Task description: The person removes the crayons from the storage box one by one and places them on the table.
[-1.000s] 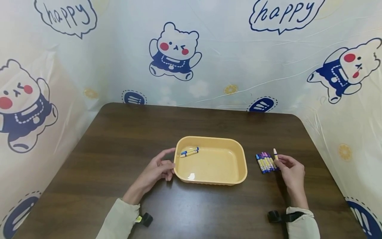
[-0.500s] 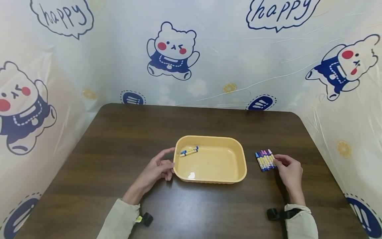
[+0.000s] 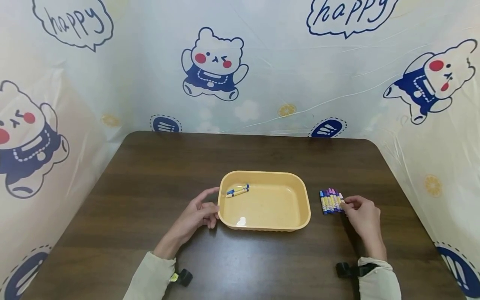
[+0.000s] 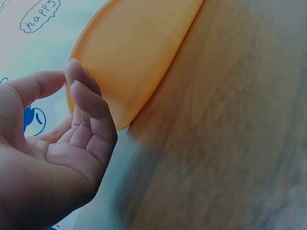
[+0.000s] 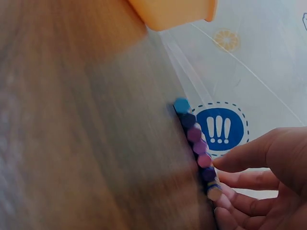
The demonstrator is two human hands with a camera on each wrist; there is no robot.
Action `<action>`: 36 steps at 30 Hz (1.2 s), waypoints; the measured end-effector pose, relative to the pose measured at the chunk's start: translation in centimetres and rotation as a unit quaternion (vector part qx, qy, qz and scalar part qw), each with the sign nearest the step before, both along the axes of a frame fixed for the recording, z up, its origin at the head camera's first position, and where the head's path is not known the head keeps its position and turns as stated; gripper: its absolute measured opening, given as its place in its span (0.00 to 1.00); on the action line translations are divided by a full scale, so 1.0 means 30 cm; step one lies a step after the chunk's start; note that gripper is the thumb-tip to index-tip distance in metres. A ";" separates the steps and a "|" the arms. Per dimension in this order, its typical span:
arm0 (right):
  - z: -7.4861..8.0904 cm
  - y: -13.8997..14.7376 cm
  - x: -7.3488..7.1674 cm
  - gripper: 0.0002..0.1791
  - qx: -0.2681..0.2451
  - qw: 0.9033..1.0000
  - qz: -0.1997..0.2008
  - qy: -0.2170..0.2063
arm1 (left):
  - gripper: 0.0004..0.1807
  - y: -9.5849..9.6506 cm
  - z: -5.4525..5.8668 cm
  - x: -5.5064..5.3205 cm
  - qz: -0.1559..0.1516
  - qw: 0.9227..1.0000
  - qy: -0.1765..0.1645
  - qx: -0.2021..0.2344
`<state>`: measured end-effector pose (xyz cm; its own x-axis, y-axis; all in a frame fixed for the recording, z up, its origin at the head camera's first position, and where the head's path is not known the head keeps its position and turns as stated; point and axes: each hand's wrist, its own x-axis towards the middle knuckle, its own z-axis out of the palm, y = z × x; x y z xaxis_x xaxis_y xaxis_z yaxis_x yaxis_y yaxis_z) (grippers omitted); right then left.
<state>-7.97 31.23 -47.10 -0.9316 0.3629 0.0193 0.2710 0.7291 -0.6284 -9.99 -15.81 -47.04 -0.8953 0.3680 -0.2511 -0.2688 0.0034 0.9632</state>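
A pale yellow plastic tray (image 3: 270, 204) stands mid-table, with two crayons (image 3: 238, 191) lying at its left end. My left hand (image 3: 195, 212) holds the tray's left end with index finger and thumb at the rim; its other fingers are curled. On the table right of the tray lies a tight row of several crayons (image 3: 330, 202), their tips blue, purple, pink and pale. My right hand (image 3: 363, 216) pinches the pale-tipped crayon (image 5: 214, 193) at the row's right end. Its fingertips partly hide that crayon in the head view.
The dark wooden table (image 3: 240, 262) has rounded far corners. A patterned sheet (image 3: 277, 71) with bear drawings hangs behind it and along both sides. Black camera straps (image 3: 360, 269) sit at the wrists.
My right hand has lowered the pale-tipped crayon from a raised position to the row's right end. The row now lies straighter and closer together. My left hand stays at the tray.
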 end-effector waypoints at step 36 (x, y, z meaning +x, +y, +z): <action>0.034 -0.038 0.005 0.12 0.009 0.993 0.008 0.117 | 0.32 0.000 0.003 0.006 -0.006 1.000 0.009 -0.003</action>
